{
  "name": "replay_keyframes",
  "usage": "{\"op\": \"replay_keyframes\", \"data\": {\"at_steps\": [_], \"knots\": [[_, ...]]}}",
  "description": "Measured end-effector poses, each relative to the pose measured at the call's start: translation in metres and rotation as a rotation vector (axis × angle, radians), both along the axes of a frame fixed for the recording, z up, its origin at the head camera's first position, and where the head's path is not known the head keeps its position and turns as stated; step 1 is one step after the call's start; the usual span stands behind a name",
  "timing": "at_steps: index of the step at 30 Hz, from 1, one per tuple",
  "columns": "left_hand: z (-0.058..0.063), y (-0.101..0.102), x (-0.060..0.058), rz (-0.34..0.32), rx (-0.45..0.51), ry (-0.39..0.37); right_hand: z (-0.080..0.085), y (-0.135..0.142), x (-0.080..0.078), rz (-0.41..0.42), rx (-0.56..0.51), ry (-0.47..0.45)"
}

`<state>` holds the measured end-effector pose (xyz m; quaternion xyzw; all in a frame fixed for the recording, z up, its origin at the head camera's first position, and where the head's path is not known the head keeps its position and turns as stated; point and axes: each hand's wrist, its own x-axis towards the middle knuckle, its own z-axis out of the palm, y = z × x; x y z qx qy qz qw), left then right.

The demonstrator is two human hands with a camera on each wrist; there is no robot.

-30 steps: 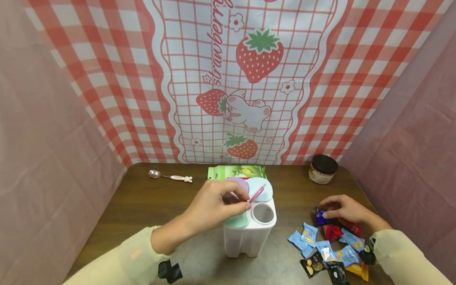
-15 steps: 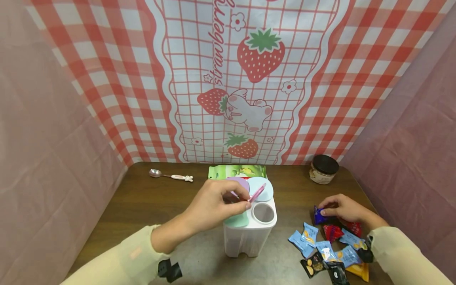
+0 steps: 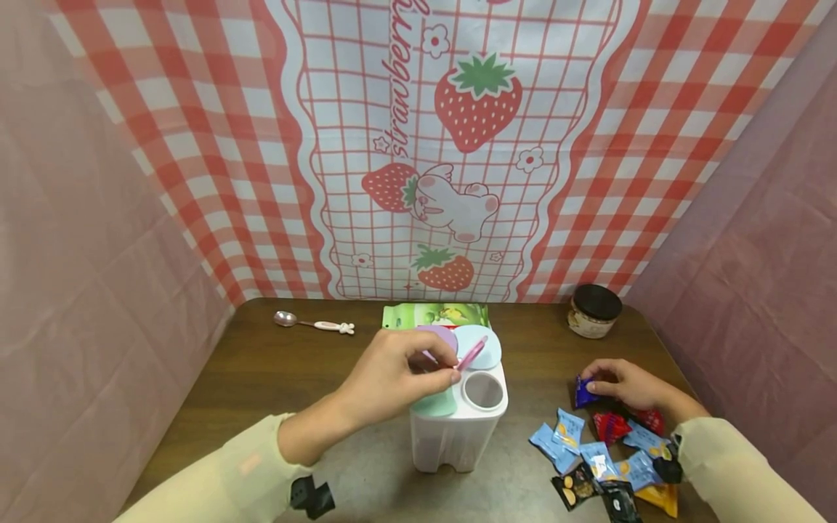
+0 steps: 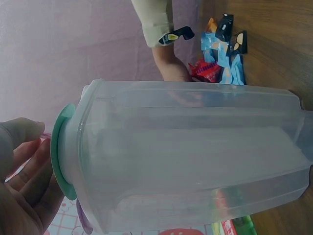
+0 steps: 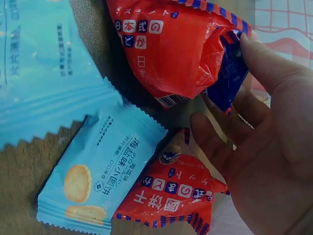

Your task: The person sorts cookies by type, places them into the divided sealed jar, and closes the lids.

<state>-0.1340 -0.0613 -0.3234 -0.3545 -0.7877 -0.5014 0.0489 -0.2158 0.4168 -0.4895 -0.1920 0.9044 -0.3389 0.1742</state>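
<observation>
In the head view my left hand (image 3: pixel 399 370) pinches a pink round lid (image 3: pixel 473 354), tilted up on edge beside the uncovered round opening (image 3: pixel 483 392) of a translucent white dispenser (image 3: pixel 451 439). Its purple, pale blue (image 3: pixel 480 347) and green lids lie down; the left wrist view shows the green lid (image 4: pixel 61 152) near my fingers. On the right, my right hand (image 3: pixel 624 383) pinches a small dark blue snack packet (image 3: pixel 584 393) between thumb and fingers. Red snack packets (image 3: pixel 611 427) lie just below that hand, and one red packet (image 5: pixel 166 54) partly covers the blue one in the right wrist view.
Light blue snack packets (image 3: pixel 567 430), black ones (image 3: pixel 574 485) and a yellow one (image 3: pixel 662 498) lie piled at front right. A black-lidded jar (image 3: pixel 593 311) stands at back right, a spoon (image 3: pixel 333 327) at back left. Behind the dispenser is a green packet (image 3: pixel 434 314).
My right hand has shifted slightly left with the blue packet, away from the red packets. My left hand stays put, holding the pink lid up.
</observation>
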Motion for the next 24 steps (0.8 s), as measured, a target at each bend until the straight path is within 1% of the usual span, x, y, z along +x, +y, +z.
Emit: {"op": "replay_keyframes", "data": {"at_steps": [2,7,10,13,19,21,24], "knots": [[0.0,0.0,0.0,-0.001,0.001,-0.001,0.0,0.0,0.0,-0.003,0.0,0.021],[0.001,0.0,0.0,-0.003,-0.001,-0.004,0.005,-0.003,0.0,0.006,0.033,0.114],[0.001,0.0,0.0,-0.002,-0.005,-0.006,0.007,-0.003,0.0,0.011,0.05,0.135],[0.0,0.0,0.001,0.0,-0.007,-0.01,0.009,-0.003,0.001,0.004,0.041,0.114],[0.001,0.001,0.001,0.002,-0.001,0.005,0.011,-0.001,0.003,0.034,-0.03,0.032],[0.001,0.001,0.001,0.005,0.001,0.008,0.009,0.0,0.004,0.04,-0.02,0.024],[0.001,0.001,0.001,0.009,0.002,0.002,0.005,0.001,0.004,0.039,0.024,0.024]]}}
